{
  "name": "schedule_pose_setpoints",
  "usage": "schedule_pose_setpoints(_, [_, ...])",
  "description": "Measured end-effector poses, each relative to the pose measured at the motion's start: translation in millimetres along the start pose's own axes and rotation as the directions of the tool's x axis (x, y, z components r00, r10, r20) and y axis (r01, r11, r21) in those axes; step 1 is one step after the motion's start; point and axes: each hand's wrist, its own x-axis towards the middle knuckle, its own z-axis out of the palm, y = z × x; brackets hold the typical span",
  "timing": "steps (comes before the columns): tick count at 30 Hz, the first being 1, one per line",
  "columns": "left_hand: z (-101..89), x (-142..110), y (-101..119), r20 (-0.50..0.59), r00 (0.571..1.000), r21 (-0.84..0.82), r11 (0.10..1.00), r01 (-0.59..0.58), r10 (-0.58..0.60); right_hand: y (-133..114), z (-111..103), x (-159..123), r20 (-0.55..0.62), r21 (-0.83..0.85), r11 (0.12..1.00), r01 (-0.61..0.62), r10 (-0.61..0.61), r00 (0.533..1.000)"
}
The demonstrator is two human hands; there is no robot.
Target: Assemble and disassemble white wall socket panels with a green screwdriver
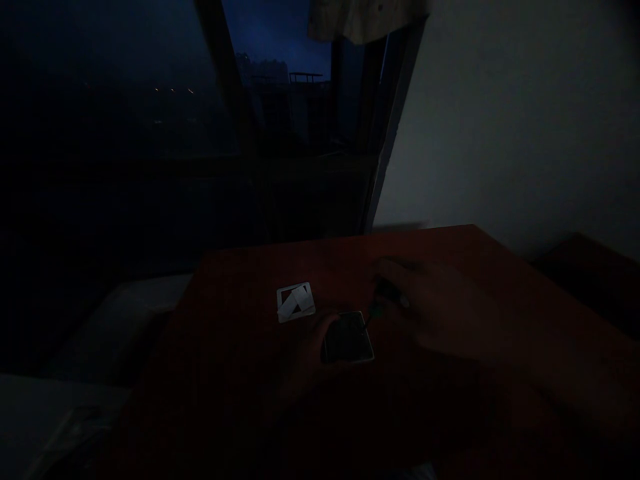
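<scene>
The scene is very dark and details are faint. My left hand (319, 343) is closed around the left side of a dark square unit with a pale rim (349, 339), which looks like a wall switch body. In my right hand (425, 300) is a screwdriver (387, 291) with a dark, partly green handle. Its shaft slants down to the left, and the tip reaches the unit's right edge; whether it touches a screw cannot be made out. Beyond my left hand lies a white square frame (280, 303) with two flat white pieces (301, 297) across it.
All of this is on a reddish table (240, 280) beside a dark window (300, 120). A pale wall (510, 120) rises at the right, with a dark reddish piece of furniture (580, 273) against it. A short curtain (367, 19) hangs at the top.
</scene>
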Motion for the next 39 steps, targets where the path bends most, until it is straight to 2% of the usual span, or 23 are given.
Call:
schedule_pose_setpoints(5, [-2.2,0.1,4.6,0.017,1.000,-0.021,1.000,-0.002,0.002,-2.8,2.7,3.6,-0.037,-0.131,0.990,-0.052,0.047,0.998])
schedule_pose_setpoints(11, [0.3,-0.2,0.1,-0.008,1.000,-0.020,1.000,-0.012,0.012,-5.2,0.4,4.7,0.013,0.034,0.995,0.091,-0.091,0.996])
schedule_pose_setpoints(16, [-0.6,0.0,0.5,0.021,1.000,-0.029,1.000,0.000,0.000,-7.0,5.0,9.1,-0.034,-0.135,0.990,-0.031,0.026,0.999])
schedule_pose_setpoints(22, [1.7,0.0,-0.8,-0.009,1.000,-0.022,1.000,-0.019,0.019,-8.4,5.1,8.0,-0.015,0.015,0.999,0.052,-0.052,0.999])
schedule_pose_setpoints(27, [0.6,0.2,-0.4,0.006,1.000,-0.002,1.000,-0.028,0.028,-7.9,4.0,8.3,-0.038,-0.184,0.980,-0.070,0.065,0.997])
schedule_pose_setpoints(29, [0.4,-0.2,-0.3,-0.003,1.000,0.012,1.000,-0.022,0.022,-8.0,2.5,7.4,-0.024,-0.152,0.986,-0.062,0.059,0.998])
schedule_pose_setpoints(33, [1.7,-0.5,-1.0,-0.023,0.999,0.010,1.000,-0.022,0.022,-7.8,2.6,5.4,-0.002,-0.001,0.999,0.051,-0.051,0.999])
schedule_pose_setpoints(37, [2.3,0.6,-0.8,0.002,1.000,-0.019,1.000,-0.005,0.005,-6.7,6.9,6.6,-0.059,-0.134,0.990,-0.041,0.034,0.998])
schedule_pose_setpoints(39, [1.8,1.4,-0.1,0.011,1.000,-0.017,1.000,0.007,-0.007,-6.3,7.5,6.6,-0.054,-0.141,0.988,-0.059,0.052,0.997])
